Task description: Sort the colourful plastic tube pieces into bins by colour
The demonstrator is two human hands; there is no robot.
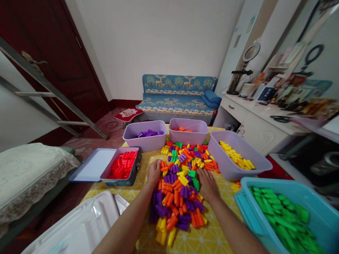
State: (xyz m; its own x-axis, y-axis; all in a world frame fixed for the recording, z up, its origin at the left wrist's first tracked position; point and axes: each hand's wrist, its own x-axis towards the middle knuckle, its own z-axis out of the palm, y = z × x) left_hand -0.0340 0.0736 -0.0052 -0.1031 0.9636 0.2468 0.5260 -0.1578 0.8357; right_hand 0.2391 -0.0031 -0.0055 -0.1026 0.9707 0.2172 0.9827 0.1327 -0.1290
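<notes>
A heap of plastic toy building pieces in purple, orange, yellow and green lies loose on the yellow patterned tablecloth. My left hand rests against the left side of this heap, its fingers stretched forward beside orange pieces and partly hidden. On the opposite side, my right hand lies flat, fingers extended, close to some green pieces. Neither hand grips a piece that I can see. Beyond the hands, more mixed pieces spread toward the lilac bins.
Lilac bins hold purple pieces, a few orange pieces and yellow pieces. Green pieces fill a turquoise tub at right. Red pieces sit in an open-lidded tin. A whitish plastic lid lies front left.
</notes>
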